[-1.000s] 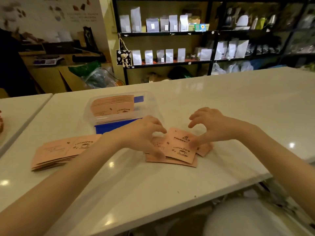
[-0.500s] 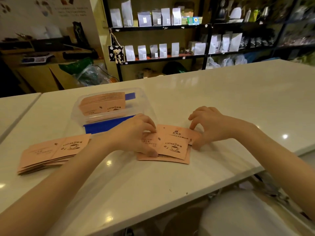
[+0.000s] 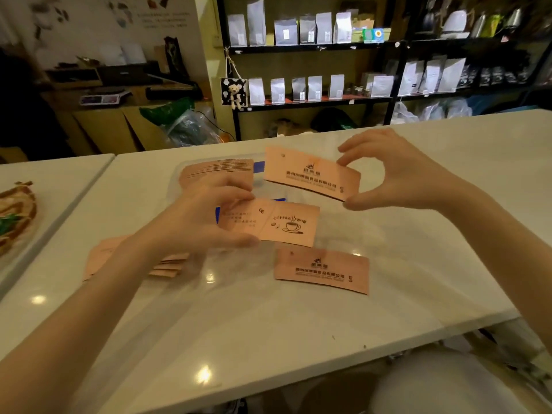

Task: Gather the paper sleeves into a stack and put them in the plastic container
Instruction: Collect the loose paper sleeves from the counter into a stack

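My left hand (image 3: 194, 222) holds a pink paper sleeve with a coffee-cup print (image 3: 277, 224) above the counter. My right hand (image 3: 397, 174) pinches another pink sleeve (image 3: 310, 173) by its right end, lifted higher and farther back. A third sleeve (image 3: 321, 268) lies flat on the counter below them. Behind my left hand stands the clear plastic container (image 3: 179, 171), with a row of sleeves (image 3: 218, 170) on edge inside it. A loose pile of sleeves (image 3: 161, 265) lies on the counter, partly hidden under my left forearm.
The white counter (image 3: 298, 339) ends close in front of me, and a second white table (image 3: 53, 180) adjoins at left with a woven mat (image 3: 15, 213) on it. Black shelves (image 3: 313, 49) of bags stand behind the counter.
Both hands have lifted off the counter, each with one sleeve from the small pile. One sleeve stays flat on the counter. The camera has tilted and moved closer.
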Motion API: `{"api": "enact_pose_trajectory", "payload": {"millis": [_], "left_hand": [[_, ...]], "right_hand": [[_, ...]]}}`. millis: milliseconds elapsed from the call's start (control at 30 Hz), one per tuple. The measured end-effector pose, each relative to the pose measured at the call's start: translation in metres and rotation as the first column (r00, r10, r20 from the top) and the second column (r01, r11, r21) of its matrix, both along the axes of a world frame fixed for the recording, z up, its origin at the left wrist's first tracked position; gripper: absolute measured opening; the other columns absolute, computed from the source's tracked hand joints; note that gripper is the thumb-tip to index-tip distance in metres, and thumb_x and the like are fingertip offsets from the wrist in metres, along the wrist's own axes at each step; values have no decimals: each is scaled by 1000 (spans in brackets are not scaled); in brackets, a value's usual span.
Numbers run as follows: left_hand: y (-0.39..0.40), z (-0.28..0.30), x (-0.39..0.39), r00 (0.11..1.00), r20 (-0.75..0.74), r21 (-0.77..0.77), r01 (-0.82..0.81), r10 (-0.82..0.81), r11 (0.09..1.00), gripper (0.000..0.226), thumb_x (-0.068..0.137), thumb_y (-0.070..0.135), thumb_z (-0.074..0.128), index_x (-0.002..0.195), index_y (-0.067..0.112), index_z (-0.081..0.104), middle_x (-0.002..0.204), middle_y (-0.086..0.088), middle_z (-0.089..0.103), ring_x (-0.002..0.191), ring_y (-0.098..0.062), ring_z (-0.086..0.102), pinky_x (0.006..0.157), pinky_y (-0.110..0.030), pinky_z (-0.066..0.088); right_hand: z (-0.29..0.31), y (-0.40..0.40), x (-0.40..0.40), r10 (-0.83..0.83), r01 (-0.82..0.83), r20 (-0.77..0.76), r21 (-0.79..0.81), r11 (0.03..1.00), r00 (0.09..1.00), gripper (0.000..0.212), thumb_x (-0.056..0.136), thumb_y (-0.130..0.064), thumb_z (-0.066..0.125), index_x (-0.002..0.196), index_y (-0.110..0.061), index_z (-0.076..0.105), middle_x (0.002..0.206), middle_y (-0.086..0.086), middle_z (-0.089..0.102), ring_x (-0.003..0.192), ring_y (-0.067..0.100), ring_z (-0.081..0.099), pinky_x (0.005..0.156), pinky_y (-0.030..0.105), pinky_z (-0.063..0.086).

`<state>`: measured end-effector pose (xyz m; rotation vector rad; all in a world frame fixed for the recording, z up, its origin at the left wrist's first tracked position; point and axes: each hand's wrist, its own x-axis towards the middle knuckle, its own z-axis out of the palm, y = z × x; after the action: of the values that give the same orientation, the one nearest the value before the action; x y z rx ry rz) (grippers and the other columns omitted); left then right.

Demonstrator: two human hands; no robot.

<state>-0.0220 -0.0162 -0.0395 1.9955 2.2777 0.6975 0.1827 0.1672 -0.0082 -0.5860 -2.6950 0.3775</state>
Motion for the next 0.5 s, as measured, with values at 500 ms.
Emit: {"api": "enact_pose_trajectory", "payload": {"millis": [500], "left_hand": [[-98,-10,-58,875,113,-24,-471,470,882,74,59,49,75,124,24,49,135,5,43,108,0,28,88,-21,24]], "right_hand": [[-9,-77,-138,410,-409,11,109,906,912,61,56,-51,66,112,-27,59,128,-5,49,123,16,30,97,26,19]]}}
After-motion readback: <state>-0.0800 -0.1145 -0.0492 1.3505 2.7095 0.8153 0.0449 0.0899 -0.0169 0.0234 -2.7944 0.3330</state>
